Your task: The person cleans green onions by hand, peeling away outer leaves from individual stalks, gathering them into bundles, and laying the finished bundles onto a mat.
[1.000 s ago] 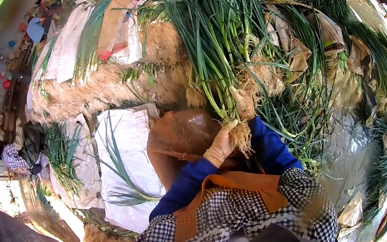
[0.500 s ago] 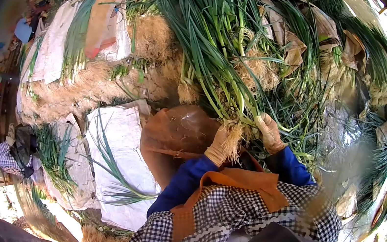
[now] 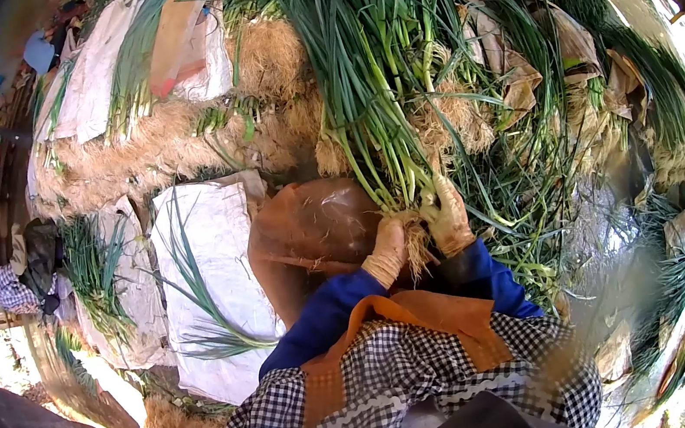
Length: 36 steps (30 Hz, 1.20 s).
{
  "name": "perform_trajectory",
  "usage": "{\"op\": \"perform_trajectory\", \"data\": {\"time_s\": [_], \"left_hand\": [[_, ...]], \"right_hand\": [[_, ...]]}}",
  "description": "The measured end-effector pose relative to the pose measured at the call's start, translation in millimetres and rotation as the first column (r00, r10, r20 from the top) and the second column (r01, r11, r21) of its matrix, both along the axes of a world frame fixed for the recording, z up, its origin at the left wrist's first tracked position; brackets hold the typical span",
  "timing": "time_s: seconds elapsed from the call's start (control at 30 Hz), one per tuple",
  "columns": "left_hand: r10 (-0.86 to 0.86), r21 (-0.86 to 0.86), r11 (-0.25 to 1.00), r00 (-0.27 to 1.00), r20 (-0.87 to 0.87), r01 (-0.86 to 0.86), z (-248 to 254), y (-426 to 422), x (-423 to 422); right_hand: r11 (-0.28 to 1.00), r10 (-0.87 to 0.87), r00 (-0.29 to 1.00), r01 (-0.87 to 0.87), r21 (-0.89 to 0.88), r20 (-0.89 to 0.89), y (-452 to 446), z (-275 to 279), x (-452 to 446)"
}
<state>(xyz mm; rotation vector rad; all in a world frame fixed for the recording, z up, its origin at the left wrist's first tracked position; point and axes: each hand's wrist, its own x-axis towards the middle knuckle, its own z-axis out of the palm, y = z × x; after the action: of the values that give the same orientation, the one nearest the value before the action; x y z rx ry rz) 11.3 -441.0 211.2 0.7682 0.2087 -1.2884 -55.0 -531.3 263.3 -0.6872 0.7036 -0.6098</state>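
My left hand, in a pale glove, is closed around the lower end of a bunch of green onions. Their long leaves stretch away from me, and a tuft of pale roots hangs between my hands. On the other side, my gloved right hand is closed against the stem bases, its fingers pointing up along the stems. Some fingertips are hidden behind the stalks. Below the bunch, my left knee is covered in brown, wet-looking material.
A white sack with one green stalk on it lies to my left. Rooted bundles are stacked ahead, beside more white sacks. Loose leaves pile up at my right. A person in a checked top is at far left.
My right hand has moved left and in against the stem bases, closer to my left hand. The left hand has shifted slightly, and the bunch stands more upright.
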Motion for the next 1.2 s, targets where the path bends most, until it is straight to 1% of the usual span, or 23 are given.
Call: {"op": "perform_trajectory", "data": {"time_s": [0.13,0.17,0.27,0.3,0.33,0.37,0.4,0.43,0.47,0.53,0.57,0.63,0.7,0.73,0.8,0.87,0.93,1.0,1.03,1.07,1.13,1.17,1.2], "left_hand": [[0.053,0.094,0.994,0.998,-0.018,-0.051,-17,-4,14],[0.080,0.068,0.995,0.996,-0.040,-0.077,-20,-5,26],[0.073,0.020,0.997,0.992,-0.100,-0.072,-16,-6,36],[0.065,-0.044,0.996,0.988,-0.137,-0.072,-29,-5,36],[0.055,-0.046,0.997,0.990,-0.132,-0.061,-28,-4,38],[0.000,-0.158,0.987,0.977,-0.211,-0.034,-26,-1,39],[-0.062,-0.271,0.962,0.956,-0.285,-0.019,-26,0,39],[-0.054,-0.254,0.967,0.962,-0.269,-0.016,-26,1,38],[-0.049,-0.261,0.965,0.963,-0.266,-0.023,-26,-1,37],[-0.080,-0.233,0.972,0.954,-0.288,0.011,-23,3,34],[-0.028,-0.073,0.997,0.974,-0.225,0.012,-4,1,30],[-0.111,-0.205,0.977,0.949,-0.296,0.050,-6,4,30],[-0.298,-0.443,0.891,0.870,-0.392,0.105,-17,9,30],[-0.310,-0.452,0.887,0.840,-0.445,0.088,-9,11,26],[-0.359,-0.531,0.845,0.805,-0.471,0.066,-4,16,21],[-0.280,-0.466,0.884,0.834,-0.475,0.032,-2,20,21],[-0.250,-0.418,0.908,0.829,-0.500,0.022,-10,19,22],[-0.206,-0.346,0.937,0.872,-0.443,0.045,-14,19,22],[-0.148,-0.285,0.958,0.914,-0.378,0.037,-15,18,24],[-0.089,-0.230,0.973,0.946,-0.311,0.016,-16,15,23],[-0.030,-0.155,0.988,0.989,-0.142,0.008,-9,11,14],[-0.008,-0.098,0.995,0.999,-0.034,0.005,-6,8,9],[0.003,-0.039,0.999,0.997,0.074,0.000,-6,7,5]], "right_hand": [[0.992,0.068,0.998,-0.066,0.109,-0.016,1,26,-45],[0.995,0.091,0.995,-0.093,-0.034,-0.046,-4,33,-65],[0.981,-0.152,0.979,0.133,-0.140,-0.133,-42,32,-144],[0.688,-0.281,0.812,-0.200,-0.697,-0.511,-70,-3,-186],[0.801,-0.226,0.810,-0.162,-0.576,-0.542,-75,7,-205],[0.916,-0.048,0.591,-0.295,-0.271,-0.806,-114,-44,-263],[0.615,-0.394,-0.040,-0.754,-0.231,-0.918,-125,-93,-301],[0.437,-0.543,-0.064,-0.873,-0.217,-0.837,-114,-78,-287],[0.238,-0.680,-0.043,-0.957,-0.166,-0.732,-103,-68,-263],[0.508,-0.287,0.475,-0.661,-0.552,-0.832,-93,-44,-171],[0.779,0.079,0.697,-0.489,-0.393,-0.712,-73,-1,-113],[0.743,0.371,0.818,-0.546,-0.387,-0.440,-60,18,-44],[0.815,0.552,0.818,-0.570,-0.100,-0.162,-67,-24,12],[0.899,0.436,0.898,-0.438,-0.013,-0.055,-47,-19,39],[0.889,0.453,0.891,-0.454,-0.060,-0.025,-47,-41,51],[0.950,0.295,0.951,-0.283,0.131,-0.090,-22,-10,53],[0.909,0.345,0.925,-0.372,-0.187,-0.162,-19,-22,29],[0.829,0.535,0.785,-0.560,0.013,-0.314,-44,-89,-20],[0.507,0.477,0.377,-0.856,-0.102,-0.794,-53,-71,-42],[0.100,0.054,-0.061,-0.993,0.066,-0.997,-62,-49,-62],[-0.109,-0.191,-0.207,-0.967,0.231,-0.959,-76,-56,-99],[-0.119,-0.185,0.088,-0.991,-0.066,-0.979,-84,-75,-101],[0.043,-0.194,0.245,-0.965,-0.258,-0.950,-71,-12,-69]]}}
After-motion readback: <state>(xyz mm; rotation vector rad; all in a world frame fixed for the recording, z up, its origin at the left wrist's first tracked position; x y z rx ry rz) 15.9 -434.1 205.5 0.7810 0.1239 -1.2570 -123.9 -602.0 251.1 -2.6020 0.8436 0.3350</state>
